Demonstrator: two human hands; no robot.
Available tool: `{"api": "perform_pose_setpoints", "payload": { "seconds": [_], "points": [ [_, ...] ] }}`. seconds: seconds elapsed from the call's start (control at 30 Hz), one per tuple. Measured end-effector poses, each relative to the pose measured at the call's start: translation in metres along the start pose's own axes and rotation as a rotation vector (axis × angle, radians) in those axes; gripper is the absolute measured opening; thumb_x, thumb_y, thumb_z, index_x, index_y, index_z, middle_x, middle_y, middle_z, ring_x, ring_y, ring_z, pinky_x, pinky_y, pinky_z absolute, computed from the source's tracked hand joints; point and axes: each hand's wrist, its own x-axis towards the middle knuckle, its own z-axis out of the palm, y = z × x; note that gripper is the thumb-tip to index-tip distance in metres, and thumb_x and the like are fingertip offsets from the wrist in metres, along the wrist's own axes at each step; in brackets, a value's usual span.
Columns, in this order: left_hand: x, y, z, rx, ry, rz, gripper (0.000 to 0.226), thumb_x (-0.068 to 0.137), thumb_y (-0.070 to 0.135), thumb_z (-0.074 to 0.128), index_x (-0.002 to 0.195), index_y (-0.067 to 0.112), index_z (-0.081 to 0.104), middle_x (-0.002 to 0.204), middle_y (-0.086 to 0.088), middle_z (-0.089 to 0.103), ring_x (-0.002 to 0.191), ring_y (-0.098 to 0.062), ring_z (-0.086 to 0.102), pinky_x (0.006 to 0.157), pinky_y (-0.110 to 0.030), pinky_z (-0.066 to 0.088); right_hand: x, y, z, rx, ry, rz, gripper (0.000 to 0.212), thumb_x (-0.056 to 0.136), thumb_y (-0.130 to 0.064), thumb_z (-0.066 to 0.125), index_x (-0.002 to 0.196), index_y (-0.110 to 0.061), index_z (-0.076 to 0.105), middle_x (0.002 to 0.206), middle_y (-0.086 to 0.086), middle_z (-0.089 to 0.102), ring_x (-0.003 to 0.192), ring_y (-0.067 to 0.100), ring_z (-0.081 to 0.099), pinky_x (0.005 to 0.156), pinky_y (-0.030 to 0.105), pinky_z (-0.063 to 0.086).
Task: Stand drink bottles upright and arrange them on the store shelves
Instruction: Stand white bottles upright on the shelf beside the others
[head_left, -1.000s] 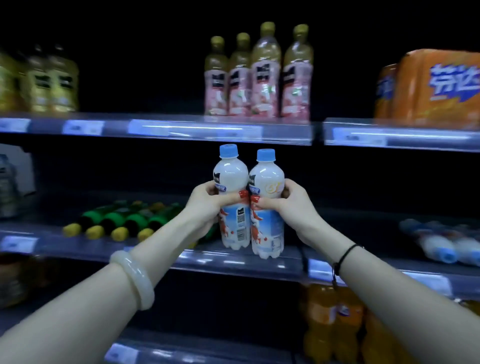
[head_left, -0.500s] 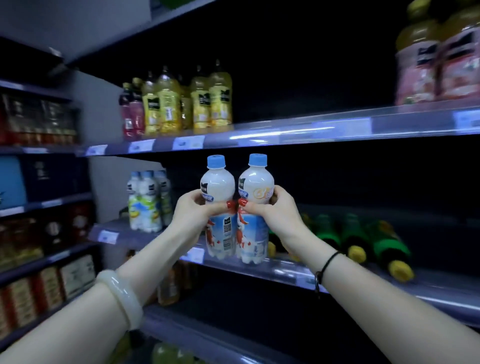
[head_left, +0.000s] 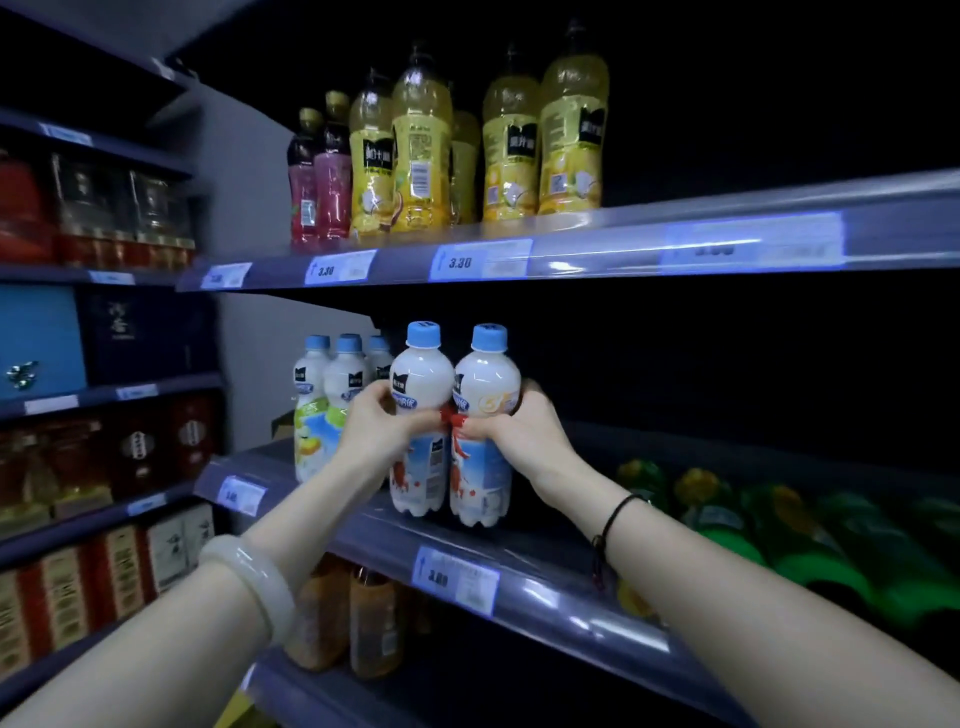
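Two upright bottles (head_left: 422, 374) of white drink, left hand (head_left: 371, 423) tight round one, right hand (head_left: 519, 434) round other

Open stretch on the middle shelf (head_left: 524, 564), dark and bare behind the held bottles (head_left: 422, 387). Left side is blocked: a cluster of standing white bottles (head_left: 324, 410) sits just beside the left hand (head_left: 371, 431). On the right, green bottles (head_left: 779, 535) lie on their sides, near the right hand (head_left: 519, 436) and its wrist. Overhead, the upper shelf (head_left: 613, 249) edge caps the gap above the blue caps. Up there, room opens right of the yellow bottles (head_left: 569, 140).
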Motion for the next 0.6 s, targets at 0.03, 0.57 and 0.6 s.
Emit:
{"api": "perform_pose_setpoints", "payload": {
  "seconds": [0.03, 0.57, 0.6],
  "points": [
    [0.009, -0.008, 0.002, 0.002, -0.012, -0.011, 0.04, 0.068, 0.01, 0.081, 0.103, 0.007, 0.063, 0.095, -0.007, 0.072, 0.088, -0.024, 0.068, 0.065, -0.035, 0.053, 0.009, 0.008, 0.004, -0.025, 0.008, 0.019, 0.065, 0.063, -0.013, 0.083, 0.117, -0.008, 0.048, 0.111, 0.008, 0.064, 0.099, 0.021, 0.064, 0.087, 0.039, 0.055],
    [0.085, -0.083, 0.022, -0.013, -0.098, 0.03, 0.037, 0.083, 0.012, 0.071, 0.113, 0.001, 0.052, 0.098, -0.008, 0.064, 0.089, -0.024, 0.061, 0.076, -0.031, 0.046, 0.046, 0.026, 0.029, -0.273, 0.057, 0.292, 0.058, 0.082, -0.04, 0.069, 0.129, -0.026, 0.04, 0.124, -0.004, 0.054, 0.112, 0.021, 0.055, 0.087, 0.046, 0.051],
    [0.084, -0.082, 0.023, 0.005, -0.09, 0.038, 0.036, 0.085, 0.013, 0.069, 0.113, 0.001, 0.05, 0.097, -0.008, 0.061, 0.088, -0.023, 0.058, 0.074, -0.029, 0.043, 0.047, 0.029, 0.033, -0.267, 0.083, 0.288, 0.055, 0.082, -0.038, 0.069, 0.128, -0.024, 0.042, 0.124, -0.003, 0.055, 0.112, 0.021, 0.055, 0.087, 0.045, 0.051]
  ]
}}
